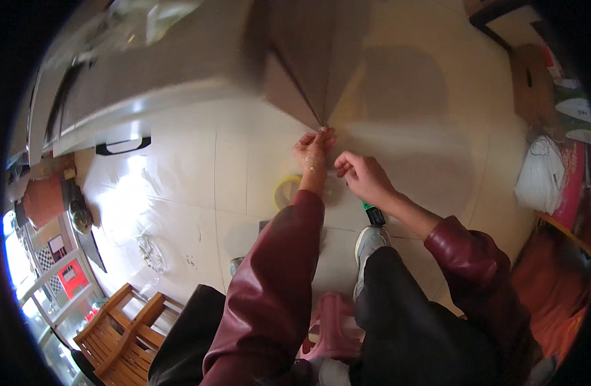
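Observation:
My left hand [313, 149] is raised over the floor, its fingertips pinched on the lower corner of a brown cardboard box [340, 58]. Two of the box's faces meet in a point at those fingers. Just to the right, apart from the cardboard, my right hand [365, 177] is held with its fingers curled in. Whatever may be in its fingers is hidden. Below the hands lies a yellow ring, like a roll of tape [279, 195], partly covered by my left sleeve. A small green and black object [374, 214] shows beside my shoe, under my right wrist.
A pink plastic stool [332, 325] is below me, between my legs. Slatted wooden furniture [131, 328] stands at lower left. A large grey unit [160, 77] fills the upper left. At right are a white bag [542, 174] and a brown carton [530, 83]. Crumpled clear plastic [150, 253] lies on the tiles.

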Available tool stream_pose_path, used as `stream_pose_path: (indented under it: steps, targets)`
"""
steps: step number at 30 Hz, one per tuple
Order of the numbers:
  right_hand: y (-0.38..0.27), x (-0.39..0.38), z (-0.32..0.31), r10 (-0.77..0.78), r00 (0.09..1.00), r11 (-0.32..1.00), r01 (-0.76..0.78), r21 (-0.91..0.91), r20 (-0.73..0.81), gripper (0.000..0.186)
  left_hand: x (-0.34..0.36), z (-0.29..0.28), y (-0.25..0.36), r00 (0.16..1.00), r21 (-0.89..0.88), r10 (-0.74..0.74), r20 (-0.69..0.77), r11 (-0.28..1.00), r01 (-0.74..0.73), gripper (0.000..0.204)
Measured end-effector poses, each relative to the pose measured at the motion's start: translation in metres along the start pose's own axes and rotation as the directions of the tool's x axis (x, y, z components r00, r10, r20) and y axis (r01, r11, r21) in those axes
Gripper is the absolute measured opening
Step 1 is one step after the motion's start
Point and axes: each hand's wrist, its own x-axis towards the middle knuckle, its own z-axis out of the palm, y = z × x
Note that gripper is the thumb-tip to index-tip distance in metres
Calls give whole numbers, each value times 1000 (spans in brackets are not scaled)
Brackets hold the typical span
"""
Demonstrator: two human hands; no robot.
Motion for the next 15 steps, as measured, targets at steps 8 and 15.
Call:
stream_pose_path:
  steps: [8, 15]
  targets:
    - [30, 16, 2, 116, 993, 940, -106, 325, -13, 13, -10, -9, 6, 975, 136, -3, 223, 990, -28, 27]
    - [33, 8, 8, 136, 991, 934, -124, 335, -14, 15, -3, -12, 4, 986, 187, -50, 161, 982, 19, 32]
